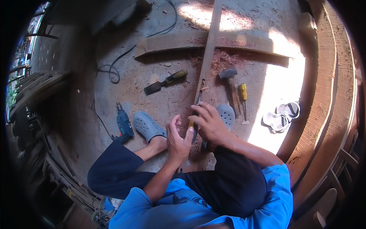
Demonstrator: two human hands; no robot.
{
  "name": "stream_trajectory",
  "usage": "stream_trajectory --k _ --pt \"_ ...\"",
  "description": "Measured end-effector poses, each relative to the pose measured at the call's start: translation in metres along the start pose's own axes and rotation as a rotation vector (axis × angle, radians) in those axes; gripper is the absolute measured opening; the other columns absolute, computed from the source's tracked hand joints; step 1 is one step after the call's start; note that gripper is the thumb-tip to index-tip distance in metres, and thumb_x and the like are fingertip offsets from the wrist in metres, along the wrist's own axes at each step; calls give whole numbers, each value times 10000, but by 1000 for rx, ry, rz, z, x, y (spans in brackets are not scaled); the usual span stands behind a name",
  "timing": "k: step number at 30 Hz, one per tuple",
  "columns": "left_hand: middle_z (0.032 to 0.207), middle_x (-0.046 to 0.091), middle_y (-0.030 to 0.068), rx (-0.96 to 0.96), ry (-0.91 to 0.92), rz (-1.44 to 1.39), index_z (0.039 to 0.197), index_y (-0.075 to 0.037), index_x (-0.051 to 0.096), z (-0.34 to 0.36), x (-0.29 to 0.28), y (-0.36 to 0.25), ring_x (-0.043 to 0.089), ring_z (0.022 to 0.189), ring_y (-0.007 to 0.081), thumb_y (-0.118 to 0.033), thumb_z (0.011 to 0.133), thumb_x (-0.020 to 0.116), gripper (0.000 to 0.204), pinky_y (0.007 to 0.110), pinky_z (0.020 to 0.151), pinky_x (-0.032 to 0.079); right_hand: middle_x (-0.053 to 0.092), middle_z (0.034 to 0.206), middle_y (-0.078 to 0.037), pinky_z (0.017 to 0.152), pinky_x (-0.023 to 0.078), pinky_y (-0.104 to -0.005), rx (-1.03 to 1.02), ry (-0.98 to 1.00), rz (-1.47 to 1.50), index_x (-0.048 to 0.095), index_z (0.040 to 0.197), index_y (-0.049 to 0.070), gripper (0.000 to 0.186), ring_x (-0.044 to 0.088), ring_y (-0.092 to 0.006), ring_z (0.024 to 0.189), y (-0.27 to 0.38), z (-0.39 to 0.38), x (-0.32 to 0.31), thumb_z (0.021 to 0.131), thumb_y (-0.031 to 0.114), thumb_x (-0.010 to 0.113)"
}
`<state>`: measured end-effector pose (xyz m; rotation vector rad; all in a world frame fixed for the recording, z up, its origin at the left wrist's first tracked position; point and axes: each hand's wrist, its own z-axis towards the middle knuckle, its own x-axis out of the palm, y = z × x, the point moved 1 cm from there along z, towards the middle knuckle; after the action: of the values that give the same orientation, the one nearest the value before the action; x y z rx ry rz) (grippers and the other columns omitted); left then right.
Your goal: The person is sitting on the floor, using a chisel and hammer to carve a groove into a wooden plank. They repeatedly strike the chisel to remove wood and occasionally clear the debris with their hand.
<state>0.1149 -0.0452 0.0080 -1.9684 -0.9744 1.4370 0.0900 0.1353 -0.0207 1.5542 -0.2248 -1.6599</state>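
Observation:
My right hand (207, 122) grips a chisel (198, 100) with a yellow-and-dark handle, lying along a long narrow wooden board (208, 53). The chisel's tip is near a small cut hole (203, 82) with curled shavings. My left hand (179, 139) is just left of the handle, fingers loosely curved and apart, its thumb at the board's side; whether the thumb touches the handle is unclear.
Around me lie a wide chisel (153, 88), hammer (233, 91), yellow screwdriver (243, 91), corded drill (124, 122) and flip-flops (274, 122). A wooden beam (160, 44) crosses under the board on the dusty floor (114, 57). Large timbers (316, 114) line the right side.

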Motion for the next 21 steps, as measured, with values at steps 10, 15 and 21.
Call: stream_trajectory --k 10,15,21 --pt "794 644 47 -590 463 -613 1102 -57 578 20 26 5 623 644 91 -389 1069 554 335 279 477 463 651 624 -163 677 514 -403 916 330 832 712 891 -53 597 682 -225 663 -24 15 22 1056 482 505" --pt "705 576 45 180 11 -197 1002 -14 565 15 17 -27 518 525 95 -256 1039 601 247 298 484 403 622 679 -185 668 498 -422 747 199 870 665 897 -31 474 618 -250 637 -6 23 3 1052 399 538" --pt "798 627 54 -3 299 -335 1377 -3 532 40 -15 -79 582 603 99 -273 1027 612 449 289 572 480 607 728 47 529 330 -207 903 -97 1302 701 892 76 380 490 -38 619 -8 43 -44 1049 397 571"
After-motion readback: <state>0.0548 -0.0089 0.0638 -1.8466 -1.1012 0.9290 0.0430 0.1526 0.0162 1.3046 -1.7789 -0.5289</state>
